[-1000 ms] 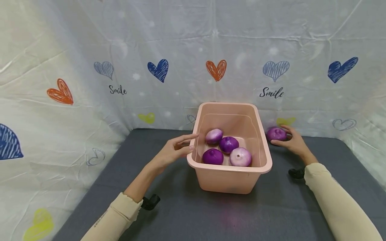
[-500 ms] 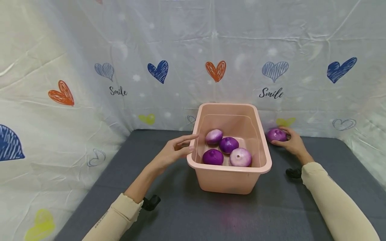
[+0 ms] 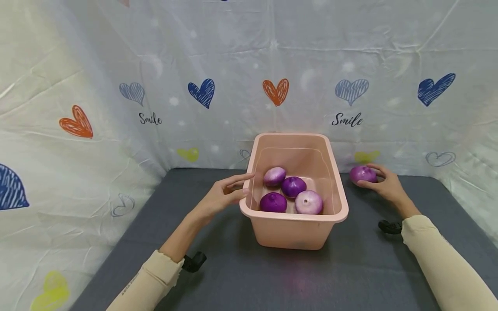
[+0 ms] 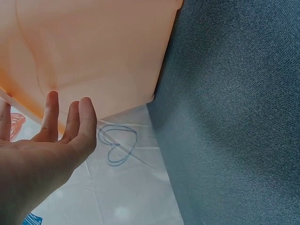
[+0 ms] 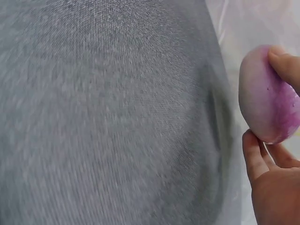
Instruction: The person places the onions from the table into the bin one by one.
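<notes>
Purple onion [image 3: 362, 173] is sitting just right of the bin [image 3: 294, 226], the right hand [image 3: 383, 184] curling fingers and thumb around it. Left hand [image 3: 222, 197] is resting straight-fingered against the bin's left wall, holding nothing; a firm wrap under the onion seems wise before lifting over the rim.

- A bin [image 3: 294, 224] stands on the table [image 3: 249, 276], near its middle and toward the back.
- Four onions [image 3: 292, 186] lie in the bin, close together: one at the back left, one just right of it, and two side by side nearer the front wall.
- A fifth onion [image 3: 362, 173] lies outside, right of the bin and apart from it, near the table's back edge.
- The right hand [image 3: 386, 185] is on that onion's right side; whether the onion rests on the table cannot be told.
- The left hand [image 3: 221, 196] is just beside the bin's left wall.
- A backdrop sheet [image 3: 155, 86] rises behind the table and along both its sides.
</notes>
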`<action>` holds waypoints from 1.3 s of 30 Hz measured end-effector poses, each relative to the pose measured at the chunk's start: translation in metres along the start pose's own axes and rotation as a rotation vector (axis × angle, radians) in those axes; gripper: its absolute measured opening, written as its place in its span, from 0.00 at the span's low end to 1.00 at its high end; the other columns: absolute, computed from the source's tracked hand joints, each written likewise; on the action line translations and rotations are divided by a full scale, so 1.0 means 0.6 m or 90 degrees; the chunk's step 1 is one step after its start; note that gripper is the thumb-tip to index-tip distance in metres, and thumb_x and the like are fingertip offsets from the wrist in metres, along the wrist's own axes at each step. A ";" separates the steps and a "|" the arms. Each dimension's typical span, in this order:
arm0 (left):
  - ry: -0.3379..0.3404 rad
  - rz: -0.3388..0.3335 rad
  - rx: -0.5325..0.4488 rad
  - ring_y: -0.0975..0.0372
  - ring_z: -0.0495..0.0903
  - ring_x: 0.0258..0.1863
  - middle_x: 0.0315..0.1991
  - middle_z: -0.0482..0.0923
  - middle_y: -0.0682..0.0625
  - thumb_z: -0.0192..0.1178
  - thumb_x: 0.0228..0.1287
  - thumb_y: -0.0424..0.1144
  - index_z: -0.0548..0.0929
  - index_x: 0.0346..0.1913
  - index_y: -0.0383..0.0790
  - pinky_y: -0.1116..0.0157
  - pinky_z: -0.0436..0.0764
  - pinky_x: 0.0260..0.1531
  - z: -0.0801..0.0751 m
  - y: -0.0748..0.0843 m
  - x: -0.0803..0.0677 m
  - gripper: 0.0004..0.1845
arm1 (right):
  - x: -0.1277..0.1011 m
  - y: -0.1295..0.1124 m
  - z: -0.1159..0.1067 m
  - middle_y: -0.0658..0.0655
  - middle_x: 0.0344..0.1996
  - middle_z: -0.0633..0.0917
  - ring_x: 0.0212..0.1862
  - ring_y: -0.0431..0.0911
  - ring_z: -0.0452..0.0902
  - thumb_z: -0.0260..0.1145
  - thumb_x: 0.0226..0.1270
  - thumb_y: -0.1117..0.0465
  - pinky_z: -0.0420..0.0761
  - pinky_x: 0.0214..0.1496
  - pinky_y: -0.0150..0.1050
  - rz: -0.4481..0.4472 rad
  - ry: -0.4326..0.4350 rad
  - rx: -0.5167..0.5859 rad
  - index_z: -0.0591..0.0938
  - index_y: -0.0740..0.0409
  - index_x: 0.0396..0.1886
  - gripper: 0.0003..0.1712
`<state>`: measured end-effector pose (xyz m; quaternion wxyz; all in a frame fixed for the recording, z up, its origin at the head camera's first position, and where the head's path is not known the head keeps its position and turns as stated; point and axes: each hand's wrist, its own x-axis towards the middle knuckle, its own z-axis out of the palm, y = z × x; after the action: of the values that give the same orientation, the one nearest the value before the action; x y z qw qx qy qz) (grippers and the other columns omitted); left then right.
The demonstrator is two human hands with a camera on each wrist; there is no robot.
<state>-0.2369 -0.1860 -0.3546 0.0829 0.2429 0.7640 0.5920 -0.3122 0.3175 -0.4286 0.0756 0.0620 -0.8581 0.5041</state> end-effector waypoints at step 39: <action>-0.016 -0.009 -0.019 0.51 0.72 0.66 0.70 0.70 0.42 0.65 0.72 0.42 0.76 0.72 0.51 0.47 0.74 0.59 -0.004 0.003 0.003 0.27 | -0.089 -0.094 -0.083 0.66 0.69 0.68 0.62 0.51 0.74 0.72 0.70 0.63 0.79 0.49 0.29 -0.040 -0.105 0.050 0.67 0.59 0.75 0.38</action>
<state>-0.2388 -0.1871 -0.3516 0.1001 0.2435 0.7556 0.5998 -0.2461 0.3354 -0.3666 0.0181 0.1334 -0.8388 0.5275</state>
